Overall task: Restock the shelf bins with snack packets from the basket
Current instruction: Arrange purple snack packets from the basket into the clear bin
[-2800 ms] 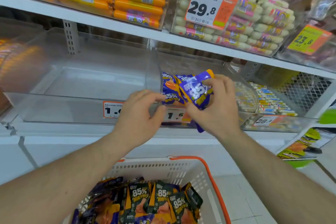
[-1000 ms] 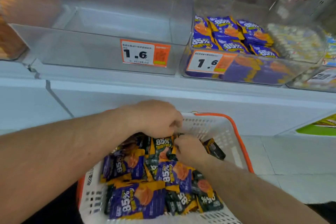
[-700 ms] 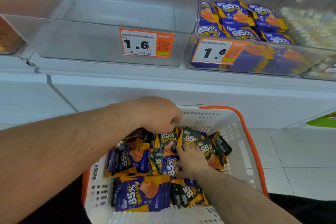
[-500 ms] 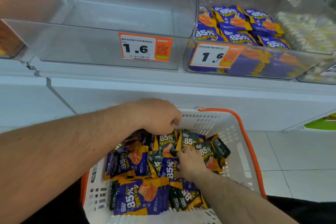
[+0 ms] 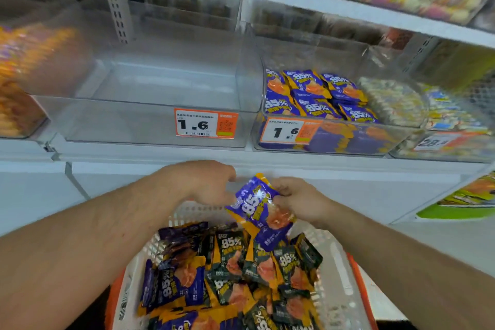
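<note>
Right hand [image 5: 297, 199] pinches a purple packet [image 5: 261, 210]; left hand [image 5: 206, 182] seemingly touching it.

The white metal shelf [image 5: 150, 154] carries clear plastic bins side by side. One clear bin [image 5: 150, 126] shows only an orange price tag [image 5: 205, 123]; its neighbour [image 5: 334, 139] holds purple snack packets [image 5: 316, 94].

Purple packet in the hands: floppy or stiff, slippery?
The purple packet probably flexes: it sags from where the right hand pinches its edge. Its glossy film shows glare, so it is likely slick. It seems light, since a fingertip pinch carries it above the basket.
</note>
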The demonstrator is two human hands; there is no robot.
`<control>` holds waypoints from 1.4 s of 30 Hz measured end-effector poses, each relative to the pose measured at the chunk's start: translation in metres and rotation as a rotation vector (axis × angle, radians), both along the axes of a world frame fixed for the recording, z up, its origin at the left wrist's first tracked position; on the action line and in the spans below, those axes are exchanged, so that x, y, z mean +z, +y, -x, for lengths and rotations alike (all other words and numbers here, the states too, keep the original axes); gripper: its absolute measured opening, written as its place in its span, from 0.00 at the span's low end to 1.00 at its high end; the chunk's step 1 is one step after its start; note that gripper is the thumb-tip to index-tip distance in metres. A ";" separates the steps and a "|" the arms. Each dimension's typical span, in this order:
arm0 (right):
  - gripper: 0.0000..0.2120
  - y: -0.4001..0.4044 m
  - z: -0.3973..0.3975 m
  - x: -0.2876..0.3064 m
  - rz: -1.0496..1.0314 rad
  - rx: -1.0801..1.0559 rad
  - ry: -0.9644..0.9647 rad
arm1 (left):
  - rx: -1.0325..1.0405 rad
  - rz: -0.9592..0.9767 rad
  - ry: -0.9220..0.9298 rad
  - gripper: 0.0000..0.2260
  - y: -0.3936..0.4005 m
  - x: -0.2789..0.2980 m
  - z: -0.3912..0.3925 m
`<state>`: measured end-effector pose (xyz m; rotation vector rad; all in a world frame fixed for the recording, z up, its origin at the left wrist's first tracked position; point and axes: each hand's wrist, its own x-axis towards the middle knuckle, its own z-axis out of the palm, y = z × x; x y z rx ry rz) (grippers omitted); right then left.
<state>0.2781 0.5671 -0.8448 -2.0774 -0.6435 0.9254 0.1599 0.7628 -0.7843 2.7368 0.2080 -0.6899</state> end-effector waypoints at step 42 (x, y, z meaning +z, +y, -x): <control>0.28 -0.008 -0.176 0.126 0.911 -0.036 -0.835 | -0.074 -0.270 -0.975 0.33 -0.032 0.002 -0.055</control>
